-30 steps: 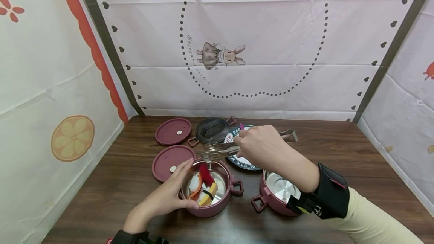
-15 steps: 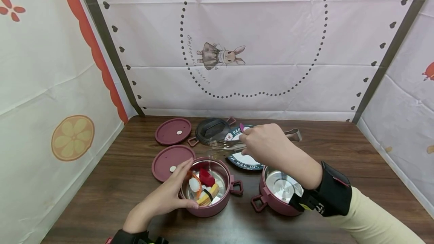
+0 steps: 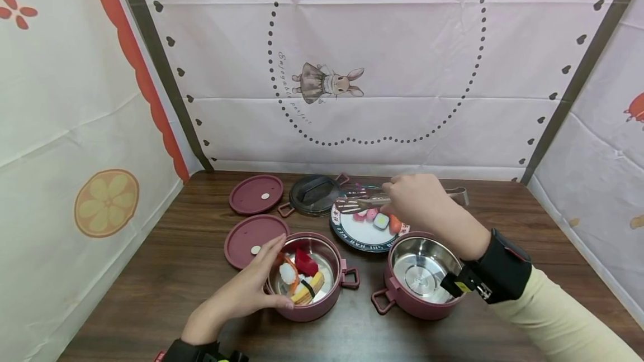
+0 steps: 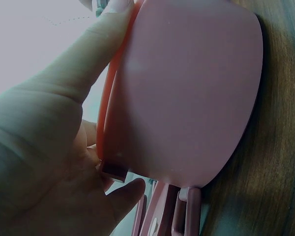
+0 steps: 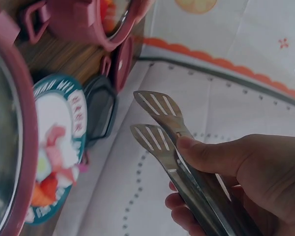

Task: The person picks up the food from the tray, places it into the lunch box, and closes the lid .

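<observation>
My left hand (image 3: 246, 289) holds the rim of the left pink pot (image 3: 322, 306), its thumb at the front and its fingers at the far left side. Inside that pot lie a red piece (image 3: 305, 262), a shrimp sushi (image 3: 289, 274) and a yellow sushi piece with a black band (image 3: 308, 289), all toy-like. Slotted metal tongs (image 5: 187, 167) are in my right hand (image 5: 255, 182), with nothing between their slightly parted tips. In the head view they hover over a white plate with a dark patterned rim (image 3: 347, 239). Several toy food pieces (image 3: 380, 220) sit on this plate.
A second pink pot (image 3: 420, 300), with its steel inside showing, stands right of the first. Two maroon round lids (image 3: 256, 194) lie at the back left. Beside them is a dark lid with pink handles (image 3: 316, 194). A patterned cloth wall (image 3: 402, 71) rises behind the table.
The tongs have moved right, away from the left pot to over the plate. The red piece has dropped and settled in the pot. My left hand stays on the rim.
</observation>
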### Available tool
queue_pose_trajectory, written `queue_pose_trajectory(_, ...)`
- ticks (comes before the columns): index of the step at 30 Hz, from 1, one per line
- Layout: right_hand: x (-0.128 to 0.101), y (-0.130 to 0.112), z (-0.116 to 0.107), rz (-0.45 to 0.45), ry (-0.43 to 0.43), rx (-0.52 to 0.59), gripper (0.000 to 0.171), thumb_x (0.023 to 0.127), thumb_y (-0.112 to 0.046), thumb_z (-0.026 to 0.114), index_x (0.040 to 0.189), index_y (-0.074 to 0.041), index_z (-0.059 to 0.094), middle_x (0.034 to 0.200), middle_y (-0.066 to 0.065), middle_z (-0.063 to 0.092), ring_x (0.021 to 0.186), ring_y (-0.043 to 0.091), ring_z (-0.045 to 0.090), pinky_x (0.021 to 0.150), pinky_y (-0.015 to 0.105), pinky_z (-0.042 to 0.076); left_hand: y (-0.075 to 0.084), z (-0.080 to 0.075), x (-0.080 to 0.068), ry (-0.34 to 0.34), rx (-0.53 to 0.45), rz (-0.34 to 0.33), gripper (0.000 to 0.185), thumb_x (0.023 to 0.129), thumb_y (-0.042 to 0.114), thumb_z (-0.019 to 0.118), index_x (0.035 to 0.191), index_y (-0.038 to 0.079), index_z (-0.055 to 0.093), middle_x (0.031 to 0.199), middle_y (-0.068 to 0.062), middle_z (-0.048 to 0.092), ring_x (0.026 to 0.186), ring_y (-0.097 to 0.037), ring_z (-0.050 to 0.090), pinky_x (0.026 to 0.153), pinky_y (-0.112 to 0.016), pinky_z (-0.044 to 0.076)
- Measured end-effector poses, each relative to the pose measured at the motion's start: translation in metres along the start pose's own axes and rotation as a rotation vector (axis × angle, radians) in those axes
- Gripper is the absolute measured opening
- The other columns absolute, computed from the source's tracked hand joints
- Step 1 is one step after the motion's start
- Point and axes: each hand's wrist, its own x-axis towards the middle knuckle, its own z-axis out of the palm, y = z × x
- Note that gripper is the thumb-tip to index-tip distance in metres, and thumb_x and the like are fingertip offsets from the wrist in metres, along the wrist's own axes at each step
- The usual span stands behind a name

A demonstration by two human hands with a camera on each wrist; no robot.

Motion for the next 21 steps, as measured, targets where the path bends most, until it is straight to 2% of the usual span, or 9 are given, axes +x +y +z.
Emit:
queue_pose_trajectory(5, -0.001, 0.017, 0.008, 0.077, -0.079, 0.057, 0.032, 0.088, -0.040, 0.073, 0.095, -0.008, 0.070, 0.089, 0.005, 0.069, 0.078, 0.028, 0.067, 0.058, 0.045, 0.055, 0.001, -0.001, 0.000, -0.005, -0.005, -0.006, 0.116, 0.076, 0.047, 0.083, 0.159, 0.004, 0.015, 0.165, -0.019, 0.016, 0.148, -0.043, 0.027, 0.112, -0.063, 0.036)
queue_pose_trajectory(8, -0.003, 0.029, 0.015, 0.110, -0.113, 0.062, 0.037, 0.089, -0.041, 0.072, 0.100, -0.006, 0.070, 0.092, 0.009, 0.070, 0.084, 0.032, 0.068, 0.064, 0.047, 0.057, 0.001, -0.001, 0.000, -0.009, -0.007, -0.009, 0.116, 0.076, 0.047, 0.083, 0.159, 0.004, 0.015, 0.165, -0.018, 0.016, 0.148, -0.043, 0.028, 0.112, -0.063, 0.036)
queue_pose_trajectory(11, -0.005, 0.039, 0.023, 0.132, -0.131, 0.070, 0.037, 0.088, -0.042, 0.073, 0.098, -0.007, 0.071, 0.092, 0.010, 0.071, 0.084, 0.032, 0.069, 0.067, 0.048, 0.058, 0.001, -0.001, 0.000, -0.010, -0.008, -0.009, 0.116, 0.076, 0.047, 0.083, 0.159, 0.004, 0.015, 0.165, -0.018, 0.015, 0.148, -0.043, 0.027, 0.112, -0.063, 0.036)
queue_pose_trajectory(17, -0.009, 0.057, 0.038, 0.146, -0.142, 0.110, 0.029, 0.086, -0.039, 0.076, 0.084, -0.010, 0.070, 0.084, 0.007, 0.068, 0.075, 0.029, 0.066, 0.061, 0.048, 0.056, 0.001, -0.001, 0.000, -0.010, -0.013, -0.010, 0.116, 0.076, 0.046, 0.084, 0.159, 0.004, 0.015, 0.165, -0.018, 0.015, 0.148, -0.043, 0.026, 0.112, -0.064, 0.035)
queue_pose_trajectory(21, -0.009, 0.068, 0.043, 0.146, -0.213, 0.162, 0.026, 0.087, -0.038, 0.074, 0.082, -0.013, 0.069, 0.082, 0.005, 0.068, 0.075, 0.027, 0.067, 0.062, 0.048, 0.055, 0.002, -0.001, 0.000, -0.010, -0.011, -0.009, 0.116, 0.076, 0.046, 0.084, 0.159, 0.004, 0.015, 0.165, -0.018, 0.015, 0.149, -0.043, 0.026, 0.112, -0.064, 0.035)
